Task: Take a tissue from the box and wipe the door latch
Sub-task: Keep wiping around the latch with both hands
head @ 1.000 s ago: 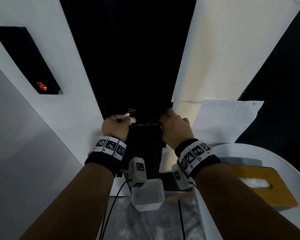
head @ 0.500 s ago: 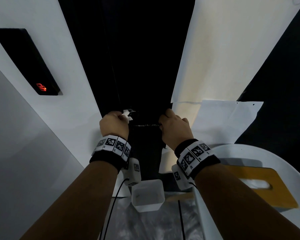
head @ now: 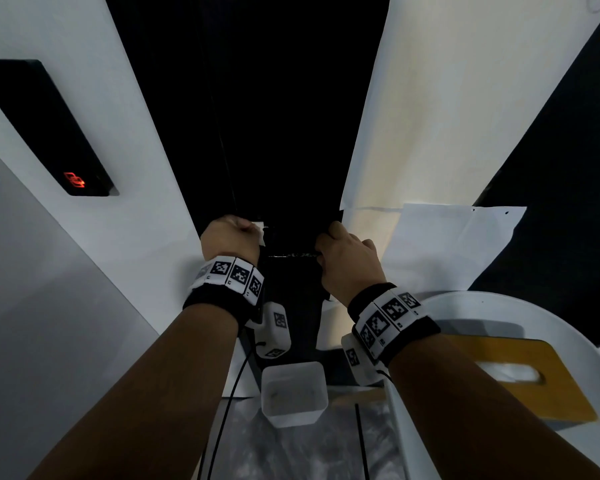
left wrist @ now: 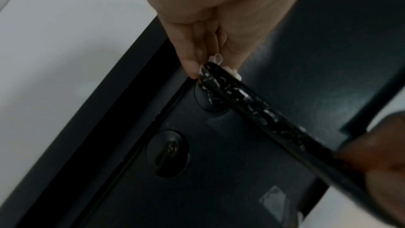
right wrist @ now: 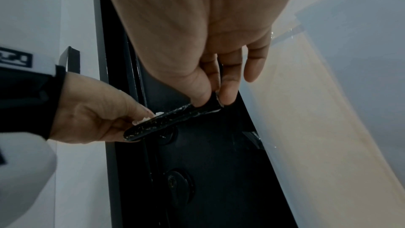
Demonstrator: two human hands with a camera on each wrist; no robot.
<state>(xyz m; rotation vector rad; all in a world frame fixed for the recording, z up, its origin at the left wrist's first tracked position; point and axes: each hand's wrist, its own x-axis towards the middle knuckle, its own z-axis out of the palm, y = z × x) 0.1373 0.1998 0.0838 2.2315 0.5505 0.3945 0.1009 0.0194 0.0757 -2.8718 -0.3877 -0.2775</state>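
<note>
1. Since a second ago, the left hand (head: 230, 237) has slid further left along the black, paint-flecked door lever (head: 293, 254), and less of the small white tissue (head: 260, 232) shows.
2. At far left, a black wall panel with a red glowing symbol (head: 73, 179) sits on the white wall.
3. The left hand's fingers are curled, pinching the crumpled tissue against the lever's pivot end, above the round black keyhole (left wrist: 168, 152).
4. The dark door (left wrist: 306, 58) stands between the hands.
5. The right hand (head: 349, 263) pinches the lever's free end between thumb and fingers.
6. At lower right, a yellow-brown tissue box (head: 534, 379) lies on a white round table (head: 499, 303).
</note>
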